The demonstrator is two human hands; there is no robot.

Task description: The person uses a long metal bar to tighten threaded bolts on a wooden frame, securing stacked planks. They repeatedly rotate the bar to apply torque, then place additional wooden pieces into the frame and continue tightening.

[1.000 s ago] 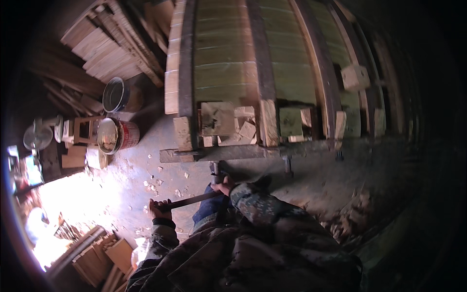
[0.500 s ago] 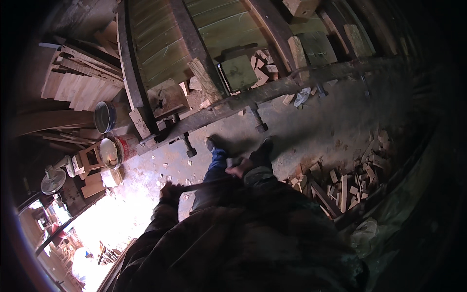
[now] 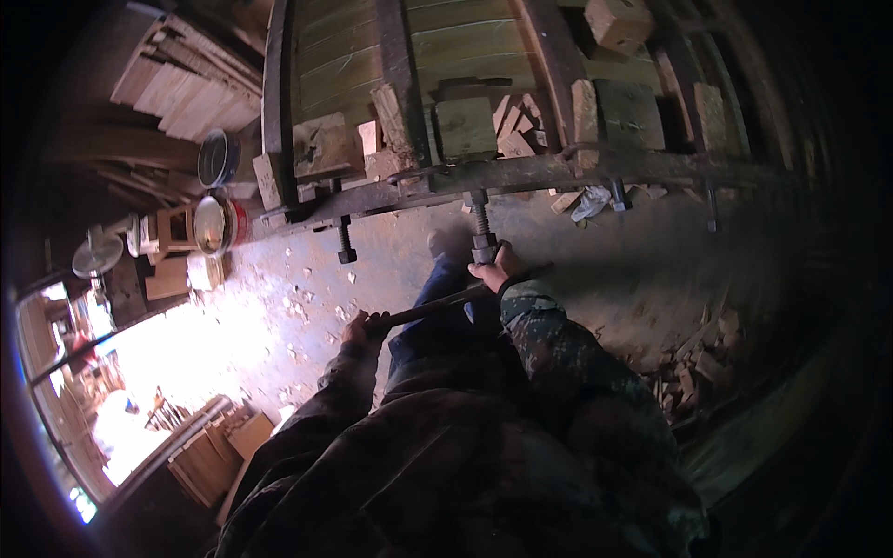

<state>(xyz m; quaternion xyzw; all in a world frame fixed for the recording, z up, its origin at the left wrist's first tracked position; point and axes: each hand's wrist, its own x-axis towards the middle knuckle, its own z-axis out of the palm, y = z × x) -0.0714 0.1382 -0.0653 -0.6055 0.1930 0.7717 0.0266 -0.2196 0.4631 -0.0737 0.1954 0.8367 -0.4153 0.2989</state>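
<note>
A long dark metal bar (image 3: 431,309) slants across in front of my legs, held in both hands. My left hand (image 3: 357,328) is wrapped round its left end. Closer to the other end, my right hand (image 3: 495,269) grips the bar right beside the head of a threaded bolt (image 3: 481,230). The bolt sticks out toward me from a dark steel beam (image 3: 521,174). Whether the bar touches the bolt head is hidden by my right fingers. The bar's right tip shows past my right wrist.
More bolts, such as one (image 3: 345,244) to the left, jut from the beam. Behind it lie wooden boards and blocks (image 3: 467,128) between steel bars. Buckets (image 3: 213,223) and stacked planks (image 3: 186,98) stand left. Wood offcuts (image 3: 698,367) are heaped at right; glare covers the lower-left floor.
Both hands have moved forward and to the right with the bar, bringing my right hand up to the bolt head. My view has turned, and my feet and legs have shifted closer to the beam.
</note>
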